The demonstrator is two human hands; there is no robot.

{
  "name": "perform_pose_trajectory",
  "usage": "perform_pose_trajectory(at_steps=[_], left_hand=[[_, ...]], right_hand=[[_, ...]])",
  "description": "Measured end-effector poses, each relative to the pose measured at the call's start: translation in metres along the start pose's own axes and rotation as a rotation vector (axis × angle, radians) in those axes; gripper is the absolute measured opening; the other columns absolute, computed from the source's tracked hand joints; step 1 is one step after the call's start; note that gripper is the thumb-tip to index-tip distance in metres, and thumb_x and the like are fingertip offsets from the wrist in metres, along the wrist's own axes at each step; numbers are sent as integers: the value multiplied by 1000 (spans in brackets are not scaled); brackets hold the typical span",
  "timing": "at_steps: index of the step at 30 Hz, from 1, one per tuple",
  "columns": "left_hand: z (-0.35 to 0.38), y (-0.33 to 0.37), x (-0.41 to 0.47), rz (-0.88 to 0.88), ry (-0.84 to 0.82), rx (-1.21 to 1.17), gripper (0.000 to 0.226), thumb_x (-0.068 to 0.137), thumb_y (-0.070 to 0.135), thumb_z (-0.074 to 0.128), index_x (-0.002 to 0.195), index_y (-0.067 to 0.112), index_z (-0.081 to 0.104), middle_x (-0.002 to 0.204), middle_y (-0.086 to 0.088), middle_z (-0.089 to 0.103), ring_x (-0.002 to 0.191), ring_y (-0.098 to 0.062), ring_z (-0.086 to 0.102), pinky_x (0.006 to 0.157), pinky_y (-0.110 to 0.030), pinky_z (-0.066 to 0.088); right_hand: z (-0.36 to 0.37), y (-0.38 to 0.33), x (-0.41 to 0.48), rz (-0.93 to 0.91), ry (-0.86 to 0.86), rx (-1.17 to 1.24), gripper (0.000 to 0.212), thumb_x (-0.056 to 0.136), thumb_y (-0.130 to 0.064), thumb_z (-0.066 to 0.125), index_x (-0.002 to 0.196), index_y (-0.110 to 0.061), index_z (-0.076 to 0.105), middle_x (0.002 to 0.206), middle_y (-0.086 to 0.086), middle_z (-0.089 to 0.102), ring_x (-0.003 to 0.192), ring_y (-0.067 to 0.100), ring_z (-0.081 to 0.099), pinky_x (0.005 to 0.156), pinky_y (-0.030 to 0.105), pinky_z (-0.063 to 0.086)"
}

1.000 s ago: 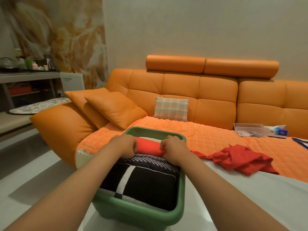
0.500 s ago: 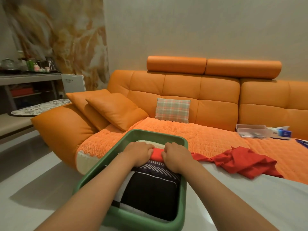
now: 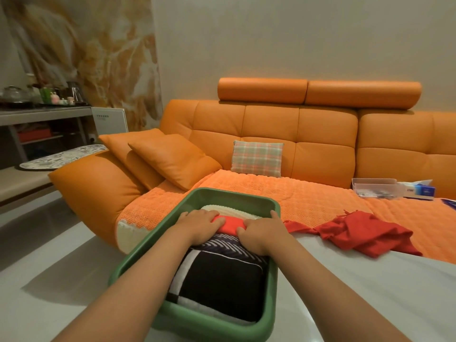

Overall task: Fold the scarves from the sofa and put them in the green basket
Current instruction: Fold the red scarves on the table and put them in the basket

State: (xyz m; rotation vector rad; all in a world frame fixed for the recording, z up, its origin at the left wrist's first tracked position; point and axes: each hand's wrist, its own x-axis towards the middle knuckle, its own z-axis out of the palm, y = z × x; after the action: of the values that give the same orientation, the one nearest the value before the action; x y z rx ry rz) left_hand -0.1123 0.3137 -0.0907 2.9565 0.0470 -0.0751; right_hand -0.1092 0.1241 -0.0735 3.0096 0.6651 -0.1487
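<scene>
A green basket (image 3: 209, 324) stands on the white surface in front of the orange sofa (image 3: 271, 149). Inside it lie a cream scarf (image 3: 222, 209) at the far end and a folded black-and-white scarf (image 3: 222, 280) nearer me. Between them sits a folded red scarf (image 3: 230, 224). My left hand (image 3: 197, 227) grips its left end and my right hand (image 3: 261, 233) grips its right end, both with fingers curled down over it. Another red scarf (image 3: 362, 230) lies crumpled on the sofa seat to the right.
A plaid cushion (image 3: 256, 159) leans on the sofa back, and two orange cushions (image 3: 170, 159) lie at the left. A clear box (image 3: 375, 187) and a tissue box (image 3: 422, 188) sit on the seat at far right. A shelf (image 3: 44, 112) with small items stands far left.
Both hands have lowered the red scarf deeper into the basket and moved closer together, covering more of it. The crumpled red scarf has not moved.
</scene>
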Motion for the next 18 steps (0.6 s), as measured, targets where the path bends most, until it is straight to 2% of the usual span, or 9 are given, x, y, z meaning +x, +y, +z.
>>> perform_pose_trajectory(at_steps=[3,5,8,11,14,16,18], left_hand=[[-5,5,-7,15,122,41,58,96,63,22,142,35,44,148,3,47,138,-21,37,118,-51,14],[-13,11,-12,36,176,37,56,98,61,23,143,36,45,149,6,45,140,-18,35,119,-49,11],[-29,32,-18,148,264,-6,46,101,53,31,141,37,47,150,9,45,140,-15,35,118,-44,17],[-45,68,-18,259,326,-82,42,101,47,39,138,32,52,144,7,50,134,-17,41,112,-41,29],[-52,118,-10,303,288,-163,39,101,46,40,134,31,54,134,6,56,124,-18,48,106,-43,39],[-50,158,-2,329,253,-201,36,100,45,44,130,30,58,126,6,62,113,-16,55,97,-41,46],[-40,199,9,355,210,-203,34,99,42,47,128,29,60,121,5,65,109,-17,58,93,-38,49]], right_hand=[[-4,5,0,9,45,83,62,98,-51,19,142,-17,46,139,15,54,130,31,47,119,55,11],[-10,14,-5,7,47,209,60,100,-53,26,147,-19,41,145,12,50,135,29,43,119,53,15],[-23,37,-20,-21,126,536,56,102,-46,39,151,-20,39,152,5,44,139,26,41,116,44,30],[-29,73,-38,-30,267,791,44,103,-32,46,145,-20,48,145,5,51,132,24,49,106,42,45],[-25,120,-53,54,327,731,44,103,-32,47,146,-23,47,151,3,46,134,22,47,106,38,43],[-14,156,-62,120,286,685,46,102,-30,49,147,-22,45,151,5,45,133,23,48,108,38,42],[1,193,-70,181,236,624,49,99,-25,51,148,-19,43,149,7,48,129,24,51,104,34,43]])
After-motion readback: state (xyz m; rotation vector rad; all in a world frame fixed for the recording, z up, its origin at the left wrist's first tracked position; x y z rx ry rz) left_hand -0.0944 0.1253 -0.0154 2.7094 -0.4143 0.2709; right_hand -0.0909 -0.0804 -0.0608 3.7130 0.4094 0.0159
